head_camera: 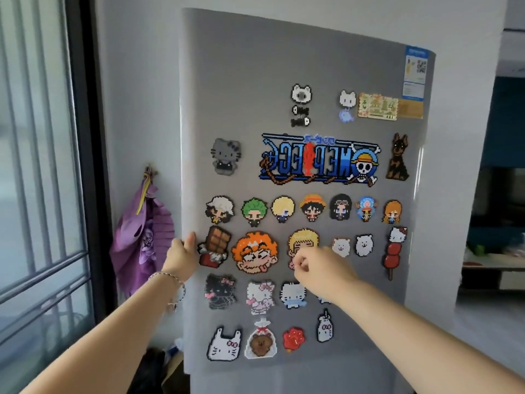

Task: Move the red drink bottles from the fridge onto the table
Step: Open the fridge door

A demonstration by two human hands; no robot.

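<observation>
A grey fridge door covered in bead-art magnets fills the middle of the head view and looks closed. My left hand grips the door's left edge, thumb on the front face and fingers hidden behind the edge. My right hand hovers in front of the door near the blond-head magnet, its fingers loosely curled and holding nothing. No red drink bottles are visible; the fridge's inside is hidden. The table is partly seen at the far right.
A window with bars and a dark frame stands to the left. Purple fabric hangs on the wall beside the fridge. A box lies on the floor at lower left. A white wall corner is right of the fridge.
</observation>
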